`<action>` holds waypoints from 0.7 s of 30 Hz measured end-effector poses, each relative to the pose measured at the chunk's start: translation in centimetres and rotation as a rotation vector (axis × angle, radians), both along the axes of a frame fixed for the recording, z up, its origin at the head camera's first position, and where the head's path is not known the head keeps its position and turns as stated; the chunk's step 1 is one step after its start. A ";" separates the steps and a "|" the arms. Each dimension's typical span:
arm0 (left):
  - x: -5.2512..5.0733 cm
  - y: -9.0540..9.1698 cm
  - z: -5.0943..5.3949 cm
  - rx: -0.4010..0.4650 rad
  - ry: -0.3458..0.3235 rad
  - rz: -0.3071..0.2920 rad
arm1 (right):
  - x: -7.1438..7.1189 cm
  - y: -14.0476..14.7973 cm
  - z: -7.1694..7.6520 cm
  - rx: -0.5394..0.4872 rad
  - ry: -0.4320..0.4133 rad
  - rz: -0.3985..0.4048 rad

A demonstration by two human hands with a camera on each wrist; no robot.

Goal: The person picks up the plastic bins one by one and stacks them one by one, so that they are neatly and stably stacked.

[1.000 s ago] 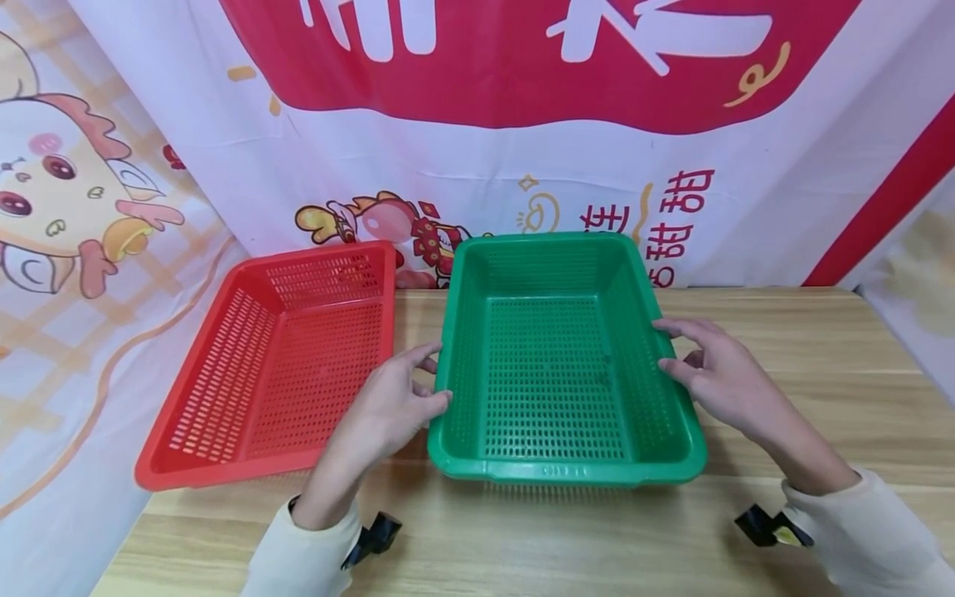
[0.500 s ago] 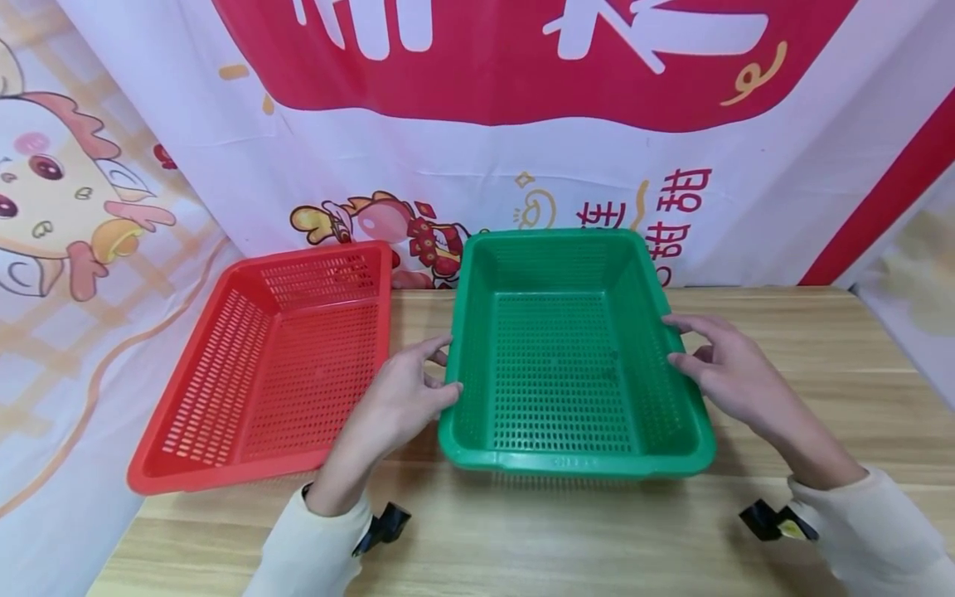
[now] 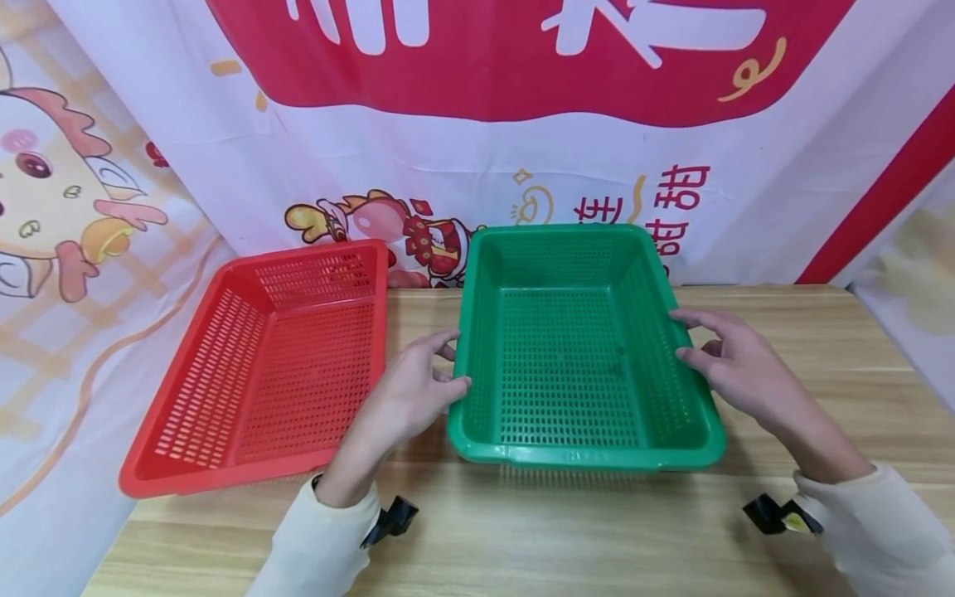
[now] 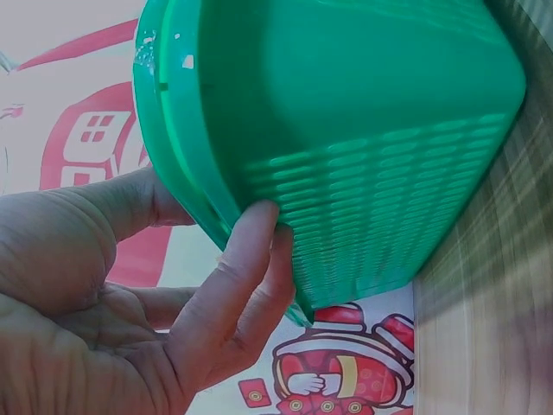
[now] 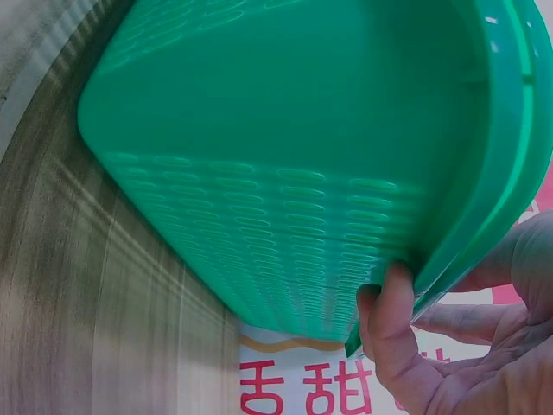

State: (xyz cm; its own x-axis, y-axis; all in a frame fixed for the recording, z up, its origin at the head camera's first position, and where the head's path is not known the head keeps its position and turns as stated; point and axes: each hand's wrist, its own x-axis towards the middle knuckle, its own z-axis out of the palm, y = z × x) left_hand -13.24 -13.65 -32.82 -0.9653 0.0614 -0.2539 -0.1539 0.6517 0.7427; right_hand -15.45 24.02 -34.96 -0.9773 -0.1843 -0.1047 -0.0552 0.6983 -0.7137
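An empty green basket (image 3: 567, 365) of perforated plastic stands on the wooden table. My left hand (image 3: 414, 385) grips its left rim, thumb on top; in the left wrist view the fingers (image 4: 251, 251) of that hand curl under the rim against the outer wall. On the opposite side my right hand (image 3: 739, 361) holds the right rim, and the right wrist view shows its fingers (image 5: 393, 320) bent beneath the edge. To the left lies an empty red basket (image 3: 313, 373), with my left forearm beside its near right corner.
Behind both baskets hangs a printed cloth (image 3: 448, 149) in white and red, down to the back edge of the table (image 3: 567, 539). Another patterned cloth (image 3: 45, 348) covers the left side. Wooden tabletop shows in front of and to the right of the green basket.
The green basket has shifted slightly to the right and a little away from me, with both hands moving along on its rims. The red basket appears slightly further left as the view shifts.
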 end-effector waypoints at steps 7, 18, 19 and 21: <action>-0.3 0.0 0.1 0.001 -0.011 -0.006 | 0.1 -0.1 0.1 0.003 0.006 -0.009; -0.3 0.0 0.0 -0.011 -0.002 -0.010 | 0.1 -0.2 -0.2 0.030 0.026 -0.012; -0.3 0.0 -0.1 -0.013 0.000 -0.011 | 0.1 -0.2 -0.2 0.034 0.028 -0.013; -0.3 0.1 -0.1 -0.016 0.004 -0.014 | 0.2 -0.2 -0.3 0.042 0.030 -0.015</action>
State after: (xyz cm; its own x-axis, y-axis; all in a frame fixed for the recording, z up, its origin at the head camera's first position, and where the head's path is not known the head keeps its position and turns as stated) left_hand -13.57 -13.59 -32.93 -0.9653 0.0707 -0.2515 -0.1422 0.6652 0.7330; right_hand -15.28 23.82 -35.24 -0.9827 -0.1659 -0.0827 -0.0655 0.7283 -0.6821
